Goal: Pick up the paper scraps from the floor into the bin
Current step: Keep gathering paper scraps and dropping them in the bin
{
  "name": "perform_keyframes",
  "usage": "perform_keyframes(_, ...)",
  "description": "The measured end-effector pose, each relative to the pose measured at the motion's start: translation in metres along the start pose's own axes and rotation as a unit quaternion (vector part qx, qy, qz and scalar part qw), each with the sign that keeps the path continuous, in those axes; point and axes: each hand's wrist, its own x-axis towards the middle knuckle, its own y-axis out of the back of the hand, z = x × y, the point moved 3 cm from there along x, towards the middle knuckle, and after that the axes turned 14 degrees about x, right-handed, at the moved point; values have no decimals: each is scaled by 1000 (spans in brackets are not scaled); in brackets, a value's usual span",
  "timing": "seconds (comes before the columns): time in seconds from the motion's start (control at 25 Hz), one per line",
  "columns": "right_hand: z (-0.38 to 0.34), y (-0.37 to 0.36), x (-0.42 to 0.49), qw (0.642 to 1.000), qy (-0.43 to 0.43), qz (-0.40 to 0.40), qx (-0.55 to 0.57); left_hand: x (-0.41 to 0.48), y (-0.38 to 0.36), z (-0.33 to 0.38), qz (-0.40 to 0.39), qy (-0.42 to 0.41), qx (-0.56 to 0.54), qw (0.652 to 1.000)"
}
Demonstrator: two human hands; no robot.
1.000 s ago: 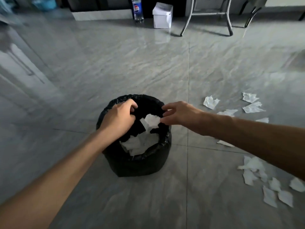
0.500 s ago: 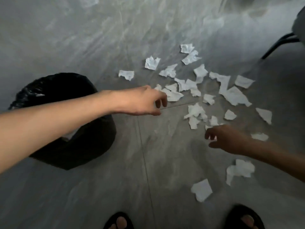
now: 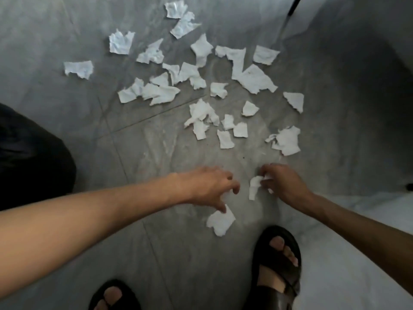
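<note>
Torn white paper scraps [image 3: 201,86] lie scattered across the glossy grey tiled floor [image 3: 156,153], most of them in a loose spread beyond the hands, with one larger torn white scrap [image 3: 220,221] lying nearest the feet. The right hand [image 3: 283,185] has its fingers pinched together on a small crumpled white scrap [image 3: 254,186] that hangs partly below the fingers. The left hand [image 3: 206,186] reaches down with fingers spread apart and empty, one fingertip just touching the top edge of the larger scrap. The black plastic-lined bin [image 3: 31,157] sits at the left edge of the view, only partly visible, well apart from the pile. Two black sandals [image 3: 277,265] stand on the floor below the hands. Judging from this, the gathering has far to go. The thin paper lies flat on a smooth tile, so the left fingers may slide it rather than lift it; the dangling piece on the right could slip out if more scraps are taken into the same pinch, and light pieces may flutter off during the carry across to the bin.
</note>
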Motion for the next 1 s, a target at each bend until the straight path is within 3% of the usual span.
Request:
perform_keyframes(0.16,10,22,6,988,-26,96,120,8,-44,29,17,-73,82,994)
perform_keyframes(0.28,23,51,25,970,-54,194,133,12,-59,31,37,-97,109,989)
perform_keyframes(0.36,29,64,38,964,-87,205,145,13,-63,25,45,-87,90,991)
perform_keyframes(0.48,32,66,48,970,-107,188,112,13,-45,-2,112,8,6,994)
perform_keyframes(0.6,26,64,51,974,-83,185,98,23,-7,-43,251,150,-39,956)
perform_keyframes(0.68,22,65,52,968,-76,198,136,38,8,-60,259,209,-33,942)
perform_keyframes(0.84,8,70,59,964,6,224,140,64,9,-72,234,220,8,947)
perform_keyframes(1.0,-17,53,82,977,167,129,32,57,5,-74,235,211,-62,947)
